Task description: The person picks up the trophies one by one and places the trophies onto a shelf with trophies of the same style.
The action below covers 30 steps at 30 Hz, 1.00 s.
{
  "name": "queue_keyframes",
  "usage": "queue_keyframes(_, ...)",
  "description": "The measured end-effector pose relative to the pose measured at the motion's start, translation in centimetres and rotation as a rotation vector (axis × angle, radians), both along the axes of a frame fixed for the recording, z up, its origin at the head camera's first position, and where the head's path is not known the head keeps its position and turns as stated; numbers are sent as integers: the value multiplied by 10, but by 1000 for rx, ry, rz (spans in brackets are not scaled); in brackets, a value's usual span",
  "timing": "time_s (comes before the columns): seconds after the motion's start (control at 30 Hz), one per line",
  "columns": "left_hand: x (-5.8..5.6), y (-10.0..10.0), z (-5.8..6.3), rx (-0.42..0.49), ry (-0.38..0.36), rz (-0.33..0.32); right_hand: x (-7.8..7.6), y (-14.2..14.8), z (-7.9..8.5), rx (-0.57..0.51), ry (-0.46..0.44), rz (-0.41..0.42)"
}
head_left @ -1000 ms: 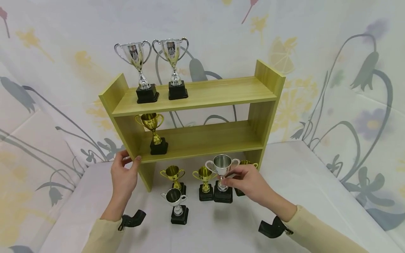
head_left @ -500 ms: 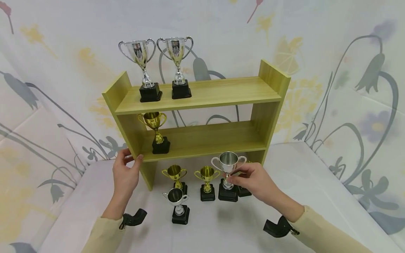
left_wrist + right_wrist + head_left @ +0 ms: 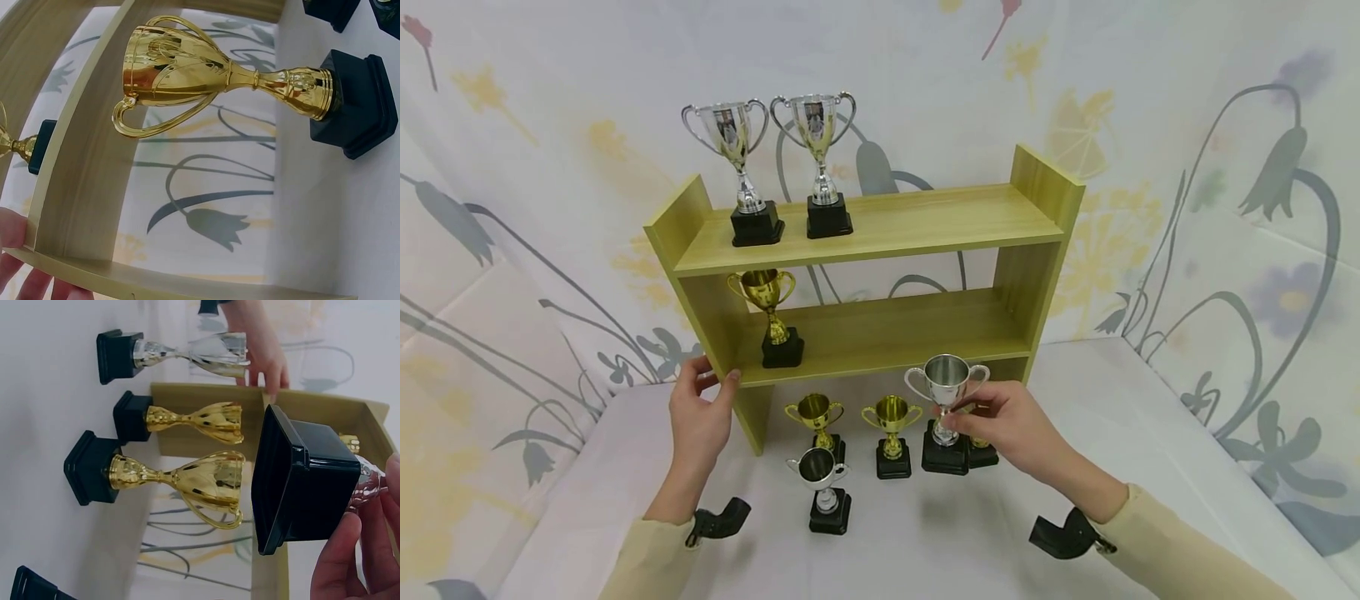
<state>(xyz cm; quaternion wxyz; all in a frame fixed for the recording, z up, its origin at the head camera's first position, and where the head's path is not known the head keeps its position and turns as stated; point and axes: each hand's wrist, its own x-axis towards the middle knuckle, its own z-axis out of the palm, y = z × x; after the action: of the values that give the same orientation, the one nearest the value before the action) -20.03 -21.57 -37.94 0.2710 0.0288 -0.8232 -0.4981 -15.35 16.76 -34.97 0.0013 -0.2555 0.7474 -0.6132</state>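
My right hand (image 3: 1011, 425) pinches the stem of a silver trophy cup (image 3: 946, 379), upright in front of the wooden shelf's lower right. Its black base (image 3: 319, 481) shows its underside in the right wrist view, and a shadow falls on the cloth below. Behind it a gold trophy (image 3: 982, 450) is mostly hidden by the cup and hand. At the shelf's left side panel, my left hand (image 3: 700, 417) grips the edge of the shelf (image 3: 917, 329), thumb in front and fingers behind. In the left wrist view a gold trophy (image 3: 178, 69) stands close by.
Two silver trophies (image 3: 745, 179) (image 3: 823, 167) stand at the top board's left. One gold trophy (image 3: 778, 329) occupies the middle board's left end. On the white cloth stand two gold trophies (image 3: 822, 417) (image 3: 892, 425) and a smaller silver one (image 3: 826, 492).
My right hand has carried the silver trophy slightly right and up, now covering more of the gold trophy behind. The left hand keeps its hold on the shelf.
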Motion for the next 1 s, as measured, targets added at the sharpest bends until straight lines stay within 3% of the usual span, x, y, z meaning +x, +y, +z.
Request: queue_keyframes(1.0, 1, 2, 0, 4, 39, -4, -1, 13, 22, -29, 51, 14)
